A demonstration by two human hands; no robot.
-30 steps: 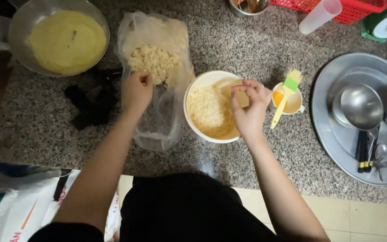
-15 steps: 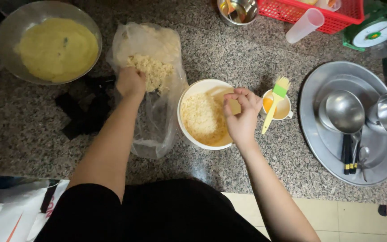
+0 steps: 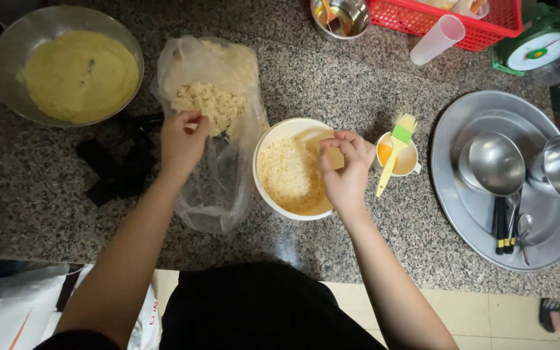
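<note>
Both hands work best pinching lightly: left hand (image 3: 183, 139) on crumbs (image 3: 209, 104) in the bag (image 3: 218, 194), right hand (image 3: 345, 172) gripping a tan piece (image 3: 336, 157) over the bowl (image 3: 273, 139).

Right of the round metal tray (image 3: 452, 194): nothing; behind it, red basket (image 3: 448, 16), green scale (image 3: 539, 48), plastic cup (image 3: 437, 39).

Bright overhead light, sharp focus (corners dimmer).

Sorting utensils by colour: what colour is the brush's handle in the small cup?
Yellow, with a green collar; the brush shows in the head view.
</note>
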